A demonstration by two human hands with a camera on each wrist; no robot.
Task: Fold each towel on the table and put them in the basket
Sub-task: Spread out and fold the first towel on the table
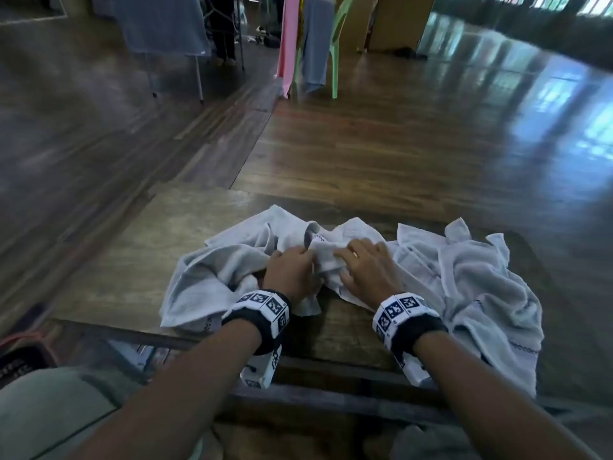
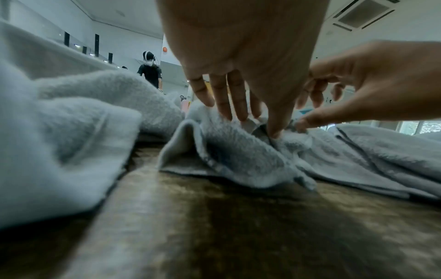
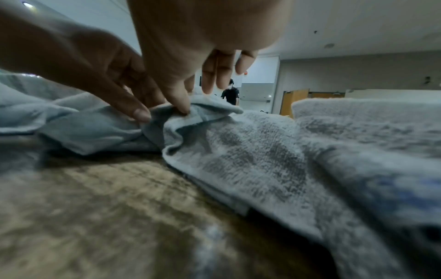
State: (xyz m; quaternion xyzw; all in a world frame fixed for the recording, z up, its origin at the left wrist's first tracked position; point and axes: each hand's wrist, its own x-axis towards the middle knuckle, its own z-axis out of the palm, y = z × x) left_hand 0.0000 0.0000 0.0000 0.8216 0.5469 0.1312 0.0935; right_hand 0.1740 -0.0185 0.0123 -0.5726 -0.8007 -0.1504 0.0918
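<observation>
Lying crumpled across the wooden table (image 1: 139,260), the pale grey towels (image 1: 232,260) form one rumpled heap that runs from the table's left-middle to its right edge, where a second bunched towel (image 1: 481,293) spills over the near side. How many towels make up the heap cannot be told. Both hands meet at the heap's middle, on a raised fold of cloth. The left hand (image 1: 292,272) has its fingers curled down into the fold, and in the left wrist view its thumb (image 2: 276,122) presses into the terry while the other fingers rest on top. The right hand (image 1: 368,268), with a ring on one finger, lies just beside it; in the right wrist view its thumb (image 3: 179,102) and fingers pinch a ridge of the same fold, with the left hand's thumb touching the cloth right next to it. Both wrists carry black bands with square printed markers, and both forearms reach in from the near edge. Loose towel lies to either side of the hands. At the lower left stands a dark basket (image 1: 20,356) with a reddish rim, well apart from the towels. Beyond the table, pink and grey cloths (image 1: 298,44) hang over a green plastic chair (image 1: 338,41) on the shiny wooden floor.
</observation>
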